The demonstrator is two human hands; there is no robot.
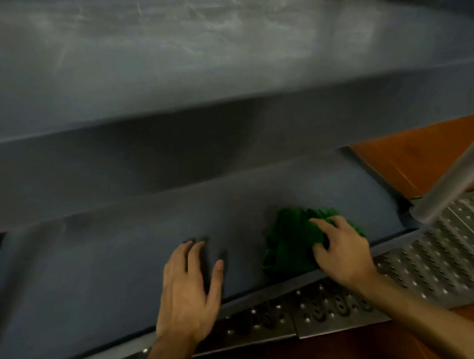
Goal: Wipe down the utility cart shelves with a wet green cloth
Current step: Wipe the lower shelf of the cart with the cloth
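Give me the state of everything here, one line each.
Green cloth, bunched up on the lower shelf, near its right front corner.
Right hand, fingers curled, gripping the cloth.
Left hand, flat on the lower shelf, fingers straight, holding nothing.
Upper shelf, scuffed with pale streaks.

Grey lower cart shelf [90, 278], crumpled green cloth [291, 242] near its front rim
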